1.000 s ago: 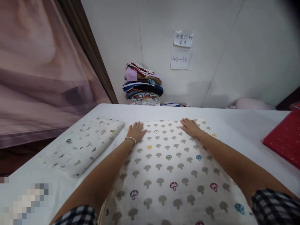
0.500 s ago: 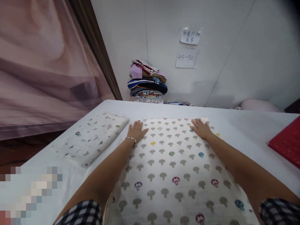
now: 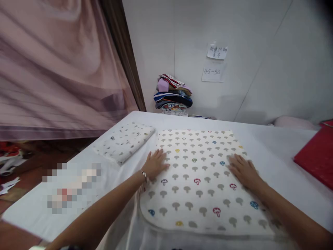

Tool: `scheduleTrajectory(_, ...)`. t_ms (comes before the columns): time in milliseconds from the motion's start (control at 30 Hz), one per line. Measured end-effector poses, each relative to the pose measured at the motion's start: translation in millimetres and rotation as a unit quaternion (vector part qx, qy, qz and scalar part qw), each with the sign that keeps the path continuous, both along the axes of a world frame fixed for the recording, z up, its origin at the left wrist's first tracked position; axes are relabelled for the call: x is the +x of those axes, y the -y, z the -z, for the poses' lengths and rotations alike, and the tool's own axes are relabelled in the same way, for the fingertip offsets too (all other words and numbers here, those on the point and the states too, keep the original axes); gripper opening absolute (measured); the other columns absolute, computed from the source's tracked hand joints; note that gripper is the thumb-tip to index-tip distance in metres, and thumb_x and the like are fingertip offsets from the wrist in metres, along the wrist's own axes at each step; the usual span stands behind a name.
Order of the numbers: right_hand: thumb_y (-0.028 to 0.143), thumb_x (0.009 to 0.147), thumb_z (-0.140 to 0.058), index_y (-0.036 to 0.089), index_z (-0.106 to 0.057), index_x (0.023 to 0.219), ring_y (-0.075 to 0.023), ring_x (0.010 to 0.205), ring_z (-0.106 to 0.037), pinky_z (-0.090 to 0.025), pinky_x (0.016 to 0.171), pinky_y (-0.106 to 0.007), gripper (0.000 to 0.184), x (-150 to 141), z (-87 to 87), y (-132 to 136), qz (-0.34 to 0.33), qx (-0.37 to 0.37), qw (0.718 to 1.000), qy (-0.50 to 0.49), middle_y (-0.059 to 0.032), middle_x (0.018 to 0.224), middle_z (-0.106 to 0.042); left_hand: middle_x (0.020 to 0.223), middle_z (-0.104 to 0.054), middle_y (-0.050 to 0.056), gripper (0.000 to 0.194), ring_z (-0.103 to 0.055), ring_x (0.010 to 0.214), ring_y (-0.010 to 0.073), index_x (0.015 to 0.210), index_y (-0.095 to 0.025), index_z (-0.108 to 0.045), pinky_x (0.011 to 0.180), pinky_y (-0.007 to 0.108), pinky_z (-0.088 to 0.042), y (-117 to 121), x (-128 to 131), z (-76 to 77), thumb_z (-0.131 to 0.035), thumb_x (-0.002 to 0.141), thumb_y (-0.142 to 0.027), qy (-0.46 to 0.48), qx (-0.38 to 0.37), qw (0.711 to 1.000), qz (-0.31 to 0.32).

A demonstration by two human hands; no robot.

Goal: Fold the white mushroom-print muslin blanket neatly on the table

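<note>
A white cloth with grey and coloured mushroom prints (image 3: 203, 180) lies spread on the white-covered table, its rounded near edge toward me. My left hand (image 3: 156, 163) rests flat on its left side, fingers spread, a bracelet on the wrist. On the right side of the cloth lies my right hand (image 3: 243, 170), palm down with its fingers apart. Neither hand grips anything. To the left of the cloth is a folded white cloth with small dark prints (image 3: 125, 142).
The white table (image 3: 281, 163) carries a red object (image 3: 317, 156) at its right. Behind the table stands a stack of folded fabrics (image 3: 173, 93) by the wall with two paper signs (image 3: 212, 72). A pink curtain (image 3: 65, 69) hangs at left. A blurred-out patch (image 3: 73, 191) covers part of the table's left side.
Both hands have slid back toward me over the mushroom cloth, from near its far corners to its middle. The cloth's near edge now shows. The view has shifted somewhat.
</note>
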State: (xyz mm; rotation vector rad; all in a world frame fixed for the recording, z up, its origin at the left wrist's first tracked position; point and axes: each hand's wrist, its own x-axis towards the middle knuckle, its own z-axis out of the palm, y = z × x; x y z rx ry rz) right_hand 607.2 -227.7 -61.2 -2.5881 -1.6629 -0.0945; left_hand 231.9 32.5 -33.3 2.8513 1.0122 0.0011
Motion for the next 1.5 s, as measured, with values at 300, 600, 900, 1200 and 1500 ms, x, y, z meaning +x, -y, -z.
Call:
scheduleTrajectory(300, 0.046, 0.09, -0.022, 0.021, -0.046, 0.13, -0.0294, 0.131, -0.03, -0.033, 0.099, -0.054, 0.053, -6.3, 12.5, 56.4, 0.003, 0.026, 1.0, 0.017, -0.0089, 0.142, -0.036, 0.15, -0.016, 0.006, 0.067, -0.01, 0.138, 0.0244, 0.14, -0.021, -0.029, 0.11, 0.05, -0.01, 53.1, -36.5, -2.4, -0.033, 0.086, -0.06, 0.032, -0.059, 0.997, -0.021)
scheduleTrajectory(600, 0.05, 0.087, -0.028, 0.025, -0.048, 0.129, -0.0328, 0.128, -0.035, -0.038, 0.094, -0.056, 0.052, 1.8, 19.3, 127.8, -0.064, 0.053, 0.997, -0.004, -0.0081, 0.14, -0.04, 0.148, -0.024, 0.006, 0.055, -0.014, 0.137, 0.0228, 0.138, -0.023, -0.034, 0.11, 0.05, -0.012, 106.9, -93.8, 0.5, -0.032, 0.09, -0.05, 0.08, -0.073, 0.994, -0.006)
scheduleTrajectory(900, 0.044, 0.085, -0.043, 0.026, -0.047, 0.129, -0.0287, 0.128, -0.036, -0.035, 0.103, -0.05, 0.048, -20.6, 29.0, 181.0, -0.157, 0.129, 0.979, -0.017, -0.0055, 0.138, -0.043, 0.131, -0.05, 0.01, 0.035, -0.042, 0.124, 0.0222, 0.118, -0.019, -0.055, 0.102, 0.044, -0.035, 142.6, -124.7, -8.0, -0.044, 0.089, -0.035, 0.157, 0.013, 0.975, 0.156)
scheduleTrajectory(1200, 0.034, 0.085, -0.047, 0.022, -0.051, 0.126, -0.026, 0.126, -0.039, -0.038, 0.102, -0.046, 0.043, -49.4, 8.8, 200.8, -0.156, 0.137, 0.978, 0.031, -0.0068, 0.136, -0.045, 0.116, -0.059, 0.009, 0.033, -0.053, 0.108, 0.0199, 0.116, -0.022, -0.055, 0.097, 0.045, -0.041, 144.0, -126.3, -8.3, -0.044, 0.085, -0.015, 0.195, 0.121, 0.95, 0.213)
scheduleTrajectory(1500, 0.025, 0.086, -0.038, 0.027, -0.057, 0.121, -0.021, 0.115, -0.052, -0.047, 0.094, -0.039, 0.04, -43.6, 1.3, 204.5, -0.105, 0.083, 0.991, 0.021, -0.004, 0.129, -0.053, 0.105, -0.063, 0.004, 0.036, -0.056, 0.1, 0.0192, 0.113, -0.023, -0.055, 0.094, 0.044, -0.041, 123.6, -125.9, -8.2, -0.039, 0.083, -0.013, 0.177, 0.153, 0.946, 0.225)
